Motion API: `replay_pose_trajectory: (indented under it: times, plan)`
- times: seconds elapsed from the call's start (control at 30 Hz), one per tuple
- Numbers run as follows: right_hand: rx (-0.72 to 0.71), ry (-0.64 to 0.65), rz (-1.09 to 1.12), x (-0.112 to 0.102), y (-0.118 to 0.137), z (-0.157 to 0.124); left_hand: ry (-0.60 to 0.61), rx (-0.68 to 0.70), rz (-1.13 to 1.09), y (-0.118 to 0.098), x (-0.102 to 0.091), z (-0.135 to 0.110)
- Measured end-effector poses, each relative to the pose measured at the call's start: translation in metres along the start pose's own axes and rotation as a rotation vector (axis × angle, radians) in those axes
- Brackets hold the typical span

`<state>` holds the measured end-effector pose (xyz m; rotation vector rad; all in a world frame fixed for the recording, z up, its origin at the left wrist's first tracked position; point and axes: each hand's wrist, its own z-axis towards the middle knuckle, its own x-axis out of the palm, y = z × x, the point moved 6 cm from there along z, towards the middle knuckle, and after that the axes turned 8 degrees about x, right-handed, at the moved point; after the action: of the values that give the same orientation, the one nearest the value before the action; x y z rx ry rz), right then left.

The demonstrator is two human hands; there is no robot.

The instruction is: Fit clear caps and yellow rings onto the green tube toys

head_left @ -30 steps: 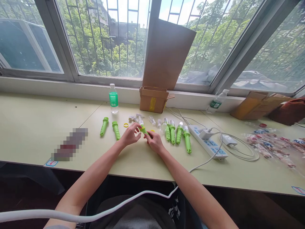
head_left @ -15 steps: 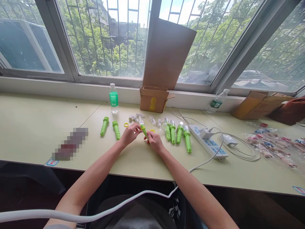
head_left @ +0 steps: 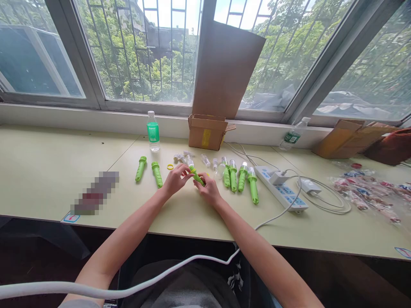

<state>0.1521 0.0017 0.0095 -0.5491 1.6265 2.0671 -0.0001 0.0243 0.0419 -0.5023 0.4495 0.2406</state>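
Observation:
Between my hands is a green ribbed plastic handle (head_left: 197,177), tilted, with a clear cap (head_left: 190,161) at its upper end. My left hand (head_left: 175,179) is closed around that upper end, fingers at the collar. My right hand (head_left: 208,189) grips the lower part; its fingers partly hide the handle. To the left lie two green handles without clear caps (head_left: 140,169) (head_left: 156,174). On the right several green handles with clear caps (head_left: 241,177) lie side by side. Loose clear caps (head_left: 205,161) and a yellow ring (head_left: 170,167) lie beyond my hands.
A water bottle (head_left: 153,132) and an open cardboard box (head_left: 207,133) stand at the back. A white power strip (head_left: 281,190) with cables lies to the right, near bagged small items (head_left: 369,188). A white cable (head_left: 167,273) crosses in front of me.
The handle's lower end shows more now, as my right hand's fingers have shifted on it. My left hand stays nearly in place.

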Motion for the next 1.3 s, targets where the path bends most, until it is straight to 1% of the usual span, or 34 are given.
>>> replay_pose_trajectory:
  times: [0.17,0.27,0.37,0.47,0.77,0.93,1.03,1.17,1.23,1.3]
  plan:
    - [-0.046,-0.119,-0.248,-0.005,0.005,0.001,0.031,-0.002,-0.034,-0.001,0.003,0.000]
    - [-0.029,-0.105,-0.306,-0.004,0.004,0.002,0.042,0.002,-0.007,0.000,0.004,-0.001]
    - [0.002,-0.031,-0.264,-0.001,0.000,0.004,0.042,0.005,0.022,0.001,0.004,-0.001]
    - [-0.006,-0.016,-0.192,-0.002,-0.003,0.004,0.038,0.005,0.046,0.000,0.003,-0.001]
    - [-0.082,-0.092,-0.130,-0.004,0.002,0.001,0.039,-0.008,0.058,0.001,0.004,-0.003]
    - [-0.038,-0.154,-0.265,-0.005,0.002,0.000,0.047,-0.019,0.090,-0.003,0.005,-0.004]
    - [-0.021,-0.194,-0.279,-0.008,0.002,0.000,0.045,-0.032,0.119,-0.004,0.005,-0.004]
    - [-0.009,-0.259,-0.242,-0.014,0.003,0.000,0.048,-0.072,0.205,0.007,0.007,-0.006]
    - [-0.012,-0.265,-0.245,-0.014,0.004,0.000,0.060,-0.086,0.258,0.016,0.011,-0.007]
    - [-0.018,-0.258,-0.257,-0.014,0.005,0.000,0.065,-0.065,0.309,0.023,0.015,-0.007]
